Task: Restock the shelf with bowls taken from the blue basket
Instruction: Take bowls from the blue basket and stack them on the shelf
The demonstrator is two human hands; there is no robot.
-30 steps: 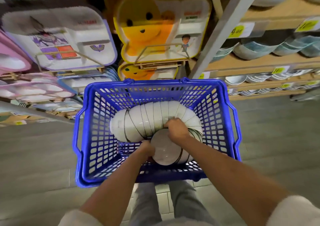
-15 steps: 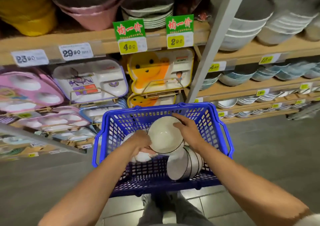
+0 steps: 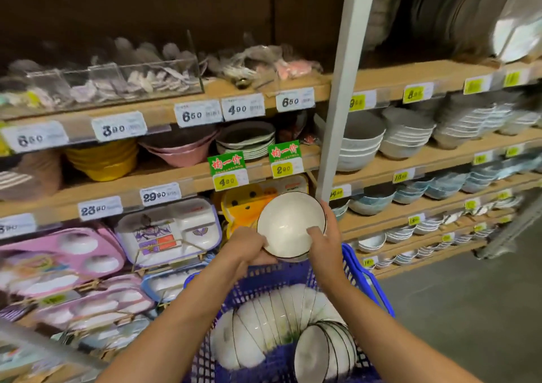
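Observation:
Both hands hold a small stack of white bowls with dark rims [image 3: 289, 221] above the blue basket [image 3: 363, 277], its open side tilted toward me. My left hand [image 3: 249, 249] grips the stack's lower left edge. My right hand [image 3: 324, 242] grips the right edge, with the thumb inside the top bowl. Below, in the basket, lies a long curved row of white bowls [image 3: 272, 321] on its side, and a shorter stack [image 3: 322, 350] at the front right.
Wooden shelves [image 3: 181, 181] with price tags fill the view. Yellow and pink bowls sit left of a white upright post [image 3: 341, 95]; grey, white and blue bowls sit to its right. Children's divided plates [image 3: 170, 233] stand on the lower left. Grey floor lies at right.
Both hands have lifted the stack of bowls up out of the basket to the level of the lower shelves. My view has tilted upward, showing more shelves.

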